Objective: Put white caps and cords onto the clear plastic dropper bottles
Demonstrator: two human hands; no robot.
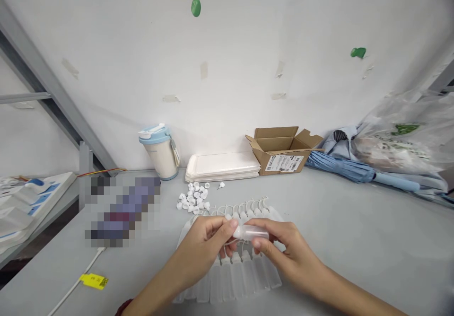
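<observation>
A small translucent plastic bottle (254, 232) lies sideways between my hands, above the table. My left hand (204, 240) is closed around its white cap (237, 232), thumb and forefinger pinching it. The bottle's other end is gripped by the thumb and fingers of my right hand (289, 247). Beneath my hands lie two rows of similar translucent bottles (229, 280), with thin pale cords at their necks; my hands partly hide them. Beyond them is a loose pile of small white caps (191, 195), with one cap (222, 184) apart to the right.
Along the wall stand a cream tumbler with a blue lid (161, 157), stacked white trays (223, 165) and an open cardboard box (283, 153). A folded blue umbrella (342, 167) and plastic bags (404, 141) lie right. A white cable with a yellow tag (94, 281) crosses the left side.
</observation>
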